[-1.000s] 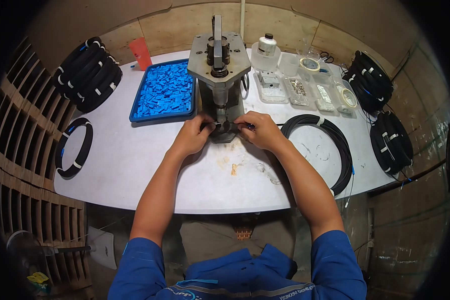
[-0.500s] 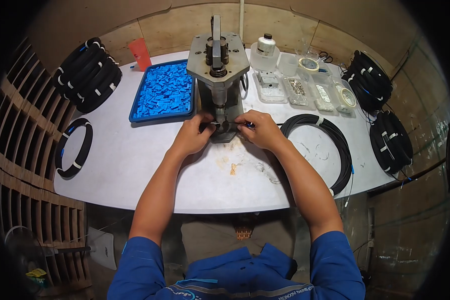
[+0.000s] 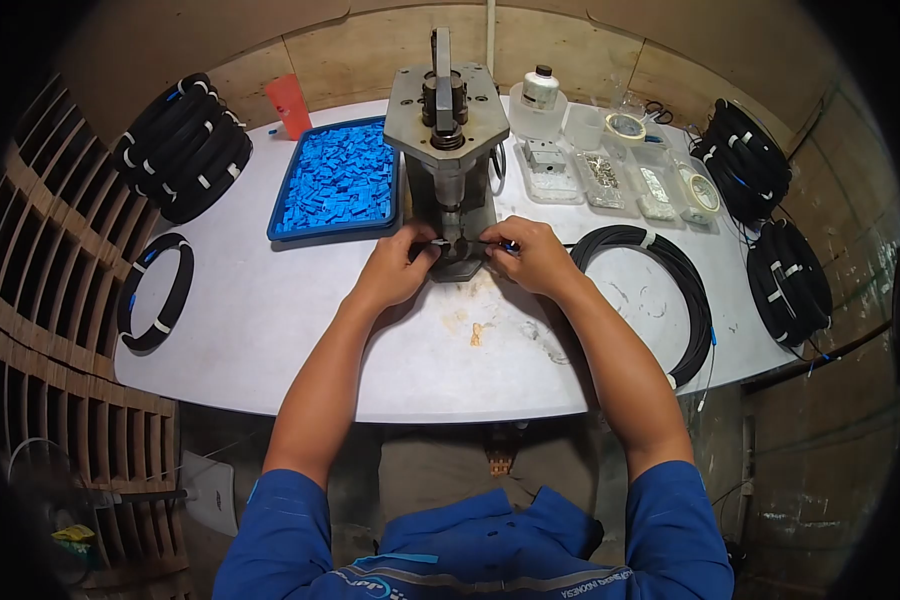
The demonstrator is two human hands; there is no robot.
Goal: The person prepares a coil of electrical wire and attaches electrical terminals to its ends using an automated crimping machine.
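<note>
A grey metal hand press (image 3: 448, 140) stands at the middle of the table, and both hands meet at its lower jaw. On the left side of the jaw, my left hand (image 3: 400, 265) is closed in a pinch around a small dark piece with a light tip, too small to name. To the right of the jaw, my right hand (image 3: 528, 262) pinches a thin black cable, with a bit of blue at the fingers. That cable appears to run from the large black cable coil (image 3: 682, 290) beside my right forearm. Fingers partly hide what lies in the jaw.
A dark tray (image 3: 272, 228) of small blue pieces (image 3: 338, 180) sits left of the press. Clear boxes of small metal parts (image 3: 602, 176), tape (image 3: 625, 126) and a white bottle (image 3: 541, 88) stand back right. More cable coils (image 3: 185, 150) line both sides; a red cup (image 3: 288, 105) is behind.
The view has shifted slightly, so everything sits a little further right. Both hands stay at the press jaw with closed fingers, and the light tip at my left fingers shows more clearly.
</note>
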